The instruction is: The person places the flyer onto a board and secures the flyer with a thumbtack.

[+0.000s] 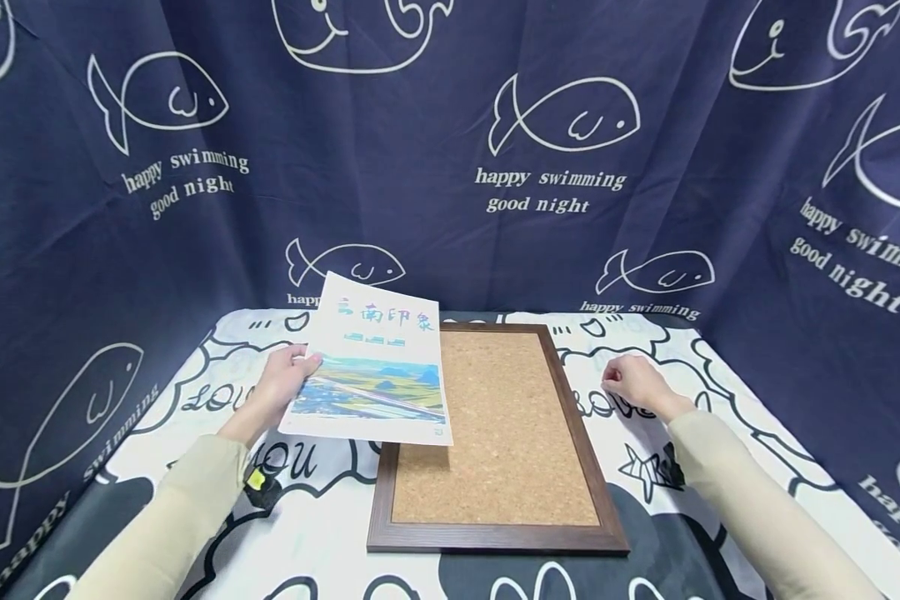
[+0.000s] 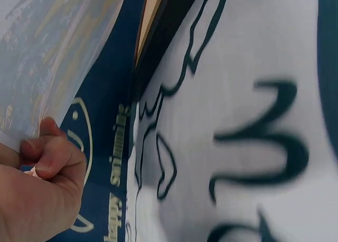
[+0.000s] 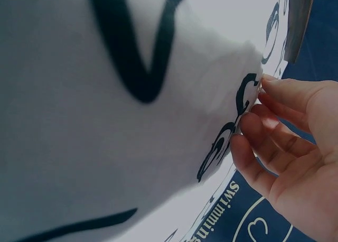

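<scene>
The printed sheet lies just to the right of the left fingers, raised above the counter and overlapping the left side of the cork-faced frame in the head view. The left hand pinches the sheet by its left edge, the thumb on the printed face and other fingers tucked behind; the far side of the sheet hangs free, over the cork. Which hand is nearer is plain: the left is on the paper, while the right hand is beyond the frame's right side, well apart from the sheet.

The frame lies flat between the two hands, its long axis running away from the person. The sheet stands roughly the same way, lettering at the far end and landscape picture at the near end, but turned a little out of line with the frame and tilted off its plane (the frame's far left corner is hidden behind it).

The right fingers are loosely bent with nothing between them, low over the patterned cloth; whether they touch it I cannot tell. A dark blue curtain hangs behind.
</scene>
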`<state>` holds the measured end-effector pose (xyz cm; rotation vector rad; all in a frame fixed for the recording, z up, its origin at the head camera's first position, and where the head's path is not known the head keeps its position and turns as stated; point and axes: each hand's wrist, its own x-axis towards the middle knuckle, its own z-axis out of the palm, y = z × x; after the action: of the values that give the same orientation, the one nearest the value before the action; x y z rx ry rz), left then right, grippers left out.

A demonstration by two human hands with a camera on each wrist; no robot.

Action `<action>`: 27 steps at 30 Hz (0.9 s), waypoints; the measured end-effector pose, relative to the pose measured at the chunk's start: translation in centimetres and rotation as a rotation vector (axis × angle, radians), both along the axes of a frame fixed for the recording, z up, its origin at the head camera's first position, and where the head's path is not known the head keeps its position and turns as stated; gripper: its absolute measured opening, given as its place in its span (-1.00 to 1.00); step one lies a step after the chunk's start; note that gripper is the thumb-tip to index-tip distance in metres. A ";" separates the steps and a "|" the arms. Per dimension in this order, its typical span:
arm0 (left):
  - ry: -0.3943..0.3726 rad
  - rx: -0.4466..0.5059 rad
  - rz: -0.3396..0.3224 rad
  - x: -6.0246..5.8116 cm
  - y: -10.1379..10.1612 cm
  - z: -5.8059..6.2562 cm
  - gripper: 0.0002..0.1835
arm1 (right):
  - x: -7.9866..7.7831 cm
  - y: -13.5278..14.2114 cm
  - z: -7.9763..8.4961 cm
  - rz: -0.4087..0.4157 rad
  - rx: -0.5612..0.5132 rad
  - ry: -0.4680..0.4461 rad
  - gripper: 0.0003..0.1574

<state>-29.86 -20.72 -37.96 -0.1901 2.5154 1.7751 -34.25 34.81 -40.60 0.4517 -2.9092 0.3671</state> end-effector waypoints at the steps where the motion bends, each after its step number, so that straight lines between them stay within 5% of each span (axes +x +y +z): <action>1: 0.002 0.005 0.004 0.0 0.5 0.0 -0.56 | 0.0 0.0 0.0 -0.004 -0.001 -0.003 -0.90; 27: 0.110 0.020 -0.043 0.2 11.3 -1.8 -0.79 | 0.0 0.0 -0.2 -0.034 -0.002 -0.022 -0.89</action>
<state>-29.67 -9.39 -39.73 -0.0374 2.5531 1.8416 -34.27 34.81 -40.76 0.4005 -2.9337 0.3722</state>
